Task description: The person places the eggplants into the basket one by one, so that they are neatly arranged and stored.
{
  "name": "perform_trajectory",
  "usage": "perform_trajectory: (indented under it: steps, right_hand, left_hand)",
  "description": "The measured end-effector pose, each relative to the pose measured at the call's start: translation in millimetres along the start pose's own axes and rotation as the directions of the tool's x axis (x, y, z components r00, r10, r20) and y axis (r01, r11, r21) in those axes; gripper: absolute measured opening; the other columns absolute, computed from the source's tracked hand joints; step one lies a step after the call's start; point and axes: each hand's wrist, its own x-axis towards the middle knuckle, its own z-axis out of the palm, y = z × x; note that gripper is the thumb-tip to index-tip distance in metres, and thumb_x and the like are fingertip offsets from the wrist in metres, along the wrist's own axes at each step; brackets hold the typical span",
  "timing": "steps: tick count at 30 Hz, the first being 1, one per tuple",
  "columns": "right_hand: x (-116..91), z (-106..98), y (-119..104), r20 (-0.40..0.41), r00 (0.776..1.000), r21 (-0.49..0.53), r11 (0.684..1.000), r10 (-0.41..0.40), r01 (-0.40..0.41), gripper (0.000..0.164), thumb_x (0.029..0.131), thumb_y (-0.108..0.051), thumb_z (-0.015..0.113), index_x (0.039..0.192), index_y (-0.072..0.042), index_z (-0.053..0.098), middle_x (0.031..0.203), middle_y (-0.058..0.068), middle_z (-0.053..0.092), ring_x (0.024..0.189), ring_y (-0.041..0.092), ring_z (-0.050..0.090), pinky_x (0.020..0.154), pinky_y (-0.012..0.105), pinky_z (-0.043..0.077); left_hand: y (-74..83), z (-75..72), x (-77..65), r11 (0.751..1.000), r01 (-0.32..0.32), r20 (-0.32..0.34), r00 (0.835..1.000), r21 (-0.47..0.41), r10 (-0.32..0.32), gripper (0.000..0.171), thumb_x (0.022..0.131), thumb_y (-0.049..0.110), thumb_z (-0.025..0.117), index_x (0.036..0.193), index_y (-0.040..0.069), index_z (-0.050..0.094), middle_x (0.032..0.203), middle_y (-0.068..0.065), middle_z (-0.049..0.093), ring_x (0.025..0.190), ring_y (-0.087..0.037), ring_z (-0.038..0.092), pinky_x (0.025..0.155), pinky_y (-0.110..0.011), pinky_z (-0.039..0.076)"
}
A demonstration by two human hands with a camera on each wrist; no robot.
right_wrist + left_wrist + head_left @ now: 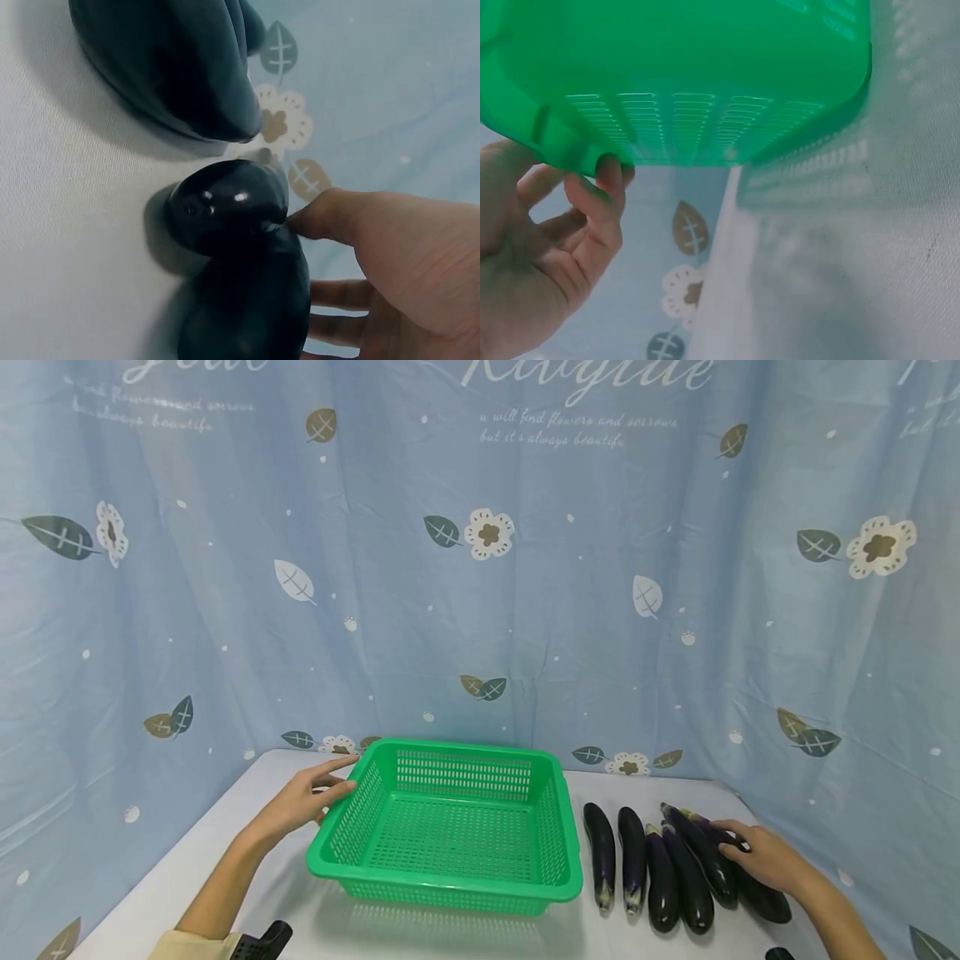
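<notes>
A green plastic basket (442,885) with slotted sides stands on the white table, and nothing lies inside it. At its left rim my left hand (303,797) holds on; the left wrist view shows bent fingers (592,199) against the lip of the basket. To the basket's right, several dark purple eggplants lie side by side. My right hand (768,858) grips the rightmost eggplant (767,900) near its upper part. In the right wrist view the thumb (322,216) is on the near side and the other fingers pass behind that eggplant (244,307).
Two eggplants lie a little apart from the bunch, one eggplant (600,856) nearest the basket and another eggplant (632,860) beside it. A blue patterned curtain (480,627) hangs behind the table (300,902) and along both sides.
</notes>
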Motion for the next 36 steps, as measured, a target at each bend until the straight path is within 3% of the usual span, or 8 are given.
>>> perform_trajectory:
  steps: [7, 15, 23, 30, 36]
  right_hand:
    - [-1.0, 1.7, 5.0, 0.067, 0.997, 0.026, 0.998, 0.047, -0.048, 0.046, 0.088, -0.015, 0.065, 0.13, 0.003, 0.056, 0.121, 0.034, 0.061, 0.101, 0.047, 0.063, 0.079, 0.058, 0.05]
    - [-3.0, -0.5, 6.0, 0.118, 0.99, 0.063, 0.995, 0.073, -0.081, 0.051, 0.088, -0.016, 0.065, 0.134, 0.002, 0.053, 0.121, 0.035, 0.059, 0.101, 0.046, 0.062, 0.075, 0.055, 0.051]
    - [-1.1, 0.2, 6.7, 0.138, 0.985, 0.063, 0.992, 0.102, -0.112, 0.051, 0.088, -0.018, 0.064, 0.134, 0.003, 0.052, 0.123, 0.037, 0.057, 0.1, 0.045, 0.063, 0.076, 0.055, 0.052]
    - [-1.8, 0.6, 7.7, 0.138, 0.985, 0.07, 0.991, 0.107, -0.117, 0.052, 0.089, -0.019, 0.064, 0.135, 0.003, 0.051, 0.125, 0.038, 0.055, 0.1, 0.046, 0.063, 0.077, 0.057, 0.051]
    - [-1.9, 0.0, 8.5, 0.137, 0.985, 0.075, 0.99, 0.107, -0.118, 0.054, 0.09, -0.022, 0.065, 0.135, 0.003, 0.05, 0.126, 0.038, 0.054, 0.099, 0.045, 0.064, 0.077, 0.056, 0.051]
  left_hand:
    - [-4.4, 0.8, -0.7, 0.995, 0.05, 0.016, 0.999, -0.085, -0.049, 0.058, 0.098, 0.032, 0.061, 0.148, 0.009, 0.043, 0.134, -0.028, 0.055, 0.088, -0.02, 0.069, 0.061, -0.038, 0.056]
    - [-6.9, 2.2, 0.5, 0.986, 0.108, 0.013, 0.994, -0.13, -0.107, 0.058, 0.098, 0.032, 0.06, 0.149, 0.012, 0.043, 0.143, -0.027, 0.048, 0.106, -0.026, 0.066, 0.068, -0.04, 0.058]
    - [-9.5, 1.2, 0.4, 0.982, 0.103, 0.025, 0.995, -0.155, -0.101, 0.061, 0.097, 0.031, 0.062, 0.15, 0.01, 0.041, 0.141, -0.03, 0.047, 0.1, -0.025, 0.067, 0.068, -0.041, 0.058]
    - [-10.6, 1.0, -0.1, 0.98, 0.116, 0.066, 0.992, -0.16, -0.106, 0.06, 0.099, 0.031, 0.058, 0.152, 0.012, 0.037, 0.131, -0.026, 0.057, 0.095, -0.022, 0.069, 0.071, -0.043, 0.058]
    - [-13.1, 2.4, 1.7, 0.964, 0.134, 0.117, 0.987, -0.228, -0.11, 0.057, 0.104, 0.027, 0.05, 0.156, 0.015, 0.029, 0.141, -0.03, 0.047, 0.098, -0.024, 0.07, 0.073, -0.047, 0.059]
